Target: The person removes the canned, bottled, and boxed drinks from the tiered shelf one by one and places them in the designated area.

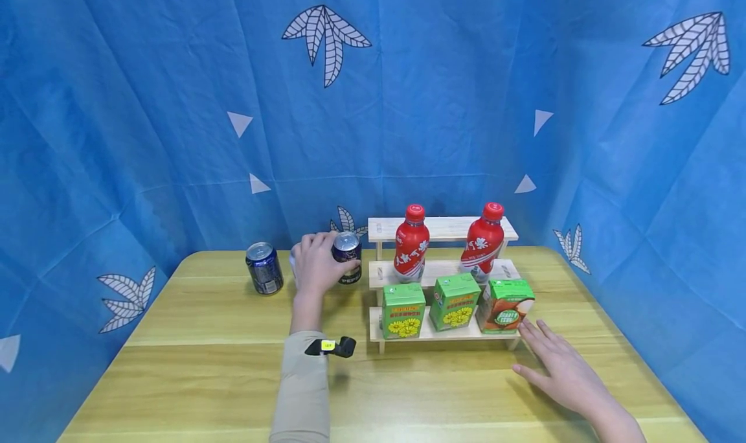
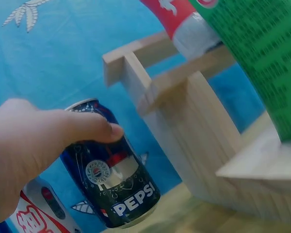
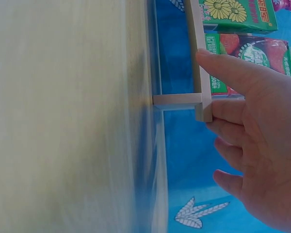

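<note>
A dark blue Pepsi can [image 1: 348, 256] is in my left hand [image 1: 317, 261], which grips it near the top, the thumb [image 2: 94, 127] across its front. I cannot tell whether its base touches the table. Beside that hand stands a white can with red lettering [image 2: 36, 208], mostly hidden behind the hand in the head view. My right hand [image 1: 562, 368] is at the right end of a wooden tiered rack [image 1: 379, 274], fingers extended and holding nothing. Its fingertips overlap the rack's lower step near a coconut-picture drink carton [image 1: 506, 307]; contact is unclear.
Two green drink cartons [image 1: 403, 311] with yellow flowers stand on the rack's lowest step. Red bottles [image 1: 411, 245] stand on the middle step. Another dark blue can [image 1: 265, 269] is at the left on the wooden table [image 1: 204, 365]. A blue curtain [image 1: 373, 106] hangs behind.
</note>
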The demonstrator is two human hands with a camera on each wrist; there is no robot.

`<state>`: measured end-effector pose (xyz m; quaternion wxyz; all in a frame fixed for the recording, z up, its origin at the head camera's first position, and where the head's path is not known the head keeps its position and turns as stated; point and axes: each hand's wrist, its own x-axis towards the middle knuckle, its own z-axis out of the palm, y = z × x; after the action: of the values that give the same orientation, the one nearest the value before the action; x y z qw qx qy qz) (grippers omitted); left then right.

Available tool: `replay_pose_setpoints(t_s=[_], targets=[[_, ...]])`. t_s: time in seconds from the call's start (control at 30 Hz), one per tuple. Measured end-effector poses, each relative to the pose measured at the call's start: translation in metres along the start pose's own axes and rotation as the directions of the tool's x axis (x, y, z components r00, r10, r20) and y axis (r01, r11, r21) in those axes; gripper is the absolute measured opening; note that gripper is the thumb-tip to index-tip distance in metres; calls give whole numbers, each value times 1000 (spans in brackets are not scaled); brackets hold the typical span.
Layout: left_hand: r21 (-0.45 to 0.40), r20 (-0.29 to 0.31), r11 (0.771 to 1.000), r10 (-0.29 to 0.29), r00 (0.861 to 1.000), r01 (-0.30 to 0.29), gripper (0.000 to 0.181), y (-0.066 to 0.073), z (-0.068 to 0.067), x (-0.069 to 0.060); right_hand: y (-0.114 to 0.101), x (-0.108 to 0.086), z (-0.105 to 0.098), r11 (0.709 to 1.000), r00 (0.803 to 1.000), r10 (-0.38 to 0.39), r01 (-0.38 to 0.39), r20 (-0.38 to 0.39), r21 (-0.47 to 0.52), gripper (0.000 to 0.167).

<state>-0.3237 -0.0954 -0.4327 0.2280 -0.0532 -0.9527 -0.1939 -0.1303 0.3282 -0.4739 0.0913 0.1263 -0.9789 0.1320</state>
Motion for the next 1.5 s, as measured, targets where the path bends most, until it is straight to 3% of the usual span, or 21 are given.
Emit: replay_pose_setpoints(t_s=[0.53, 0.93, 1.13, 1.27, 1.5], targets=[[159, -23, 976, 152, 988, -146, 82, -9, 19, -6, 0, 0, 0, 1000, 1000, 0, 0, 8, -1, 77], [177, -21, 969, 181, 983, -175, 83, -10, 22, -6, -1, -1, -1, 1000, 1000, 8, -9, 17, 12, 77], [233, -39, 949, 229, 973, -214, 84, -14, 24, -5, -2, 0, -2, 1000, 1000, 0, 0, 13, 12, 77], [262, -19, 936, 248, 969, -235, 85, -16, 22, -5, -2, 1, -2, 1000, 1000, -7, 7, 10, 13, 77], [276, 76, 926, 247, 966, -258, 84, -15, 8, -5, -2, 0, -2, 1000, 1000, 1, -1, 15, 15, 78]])
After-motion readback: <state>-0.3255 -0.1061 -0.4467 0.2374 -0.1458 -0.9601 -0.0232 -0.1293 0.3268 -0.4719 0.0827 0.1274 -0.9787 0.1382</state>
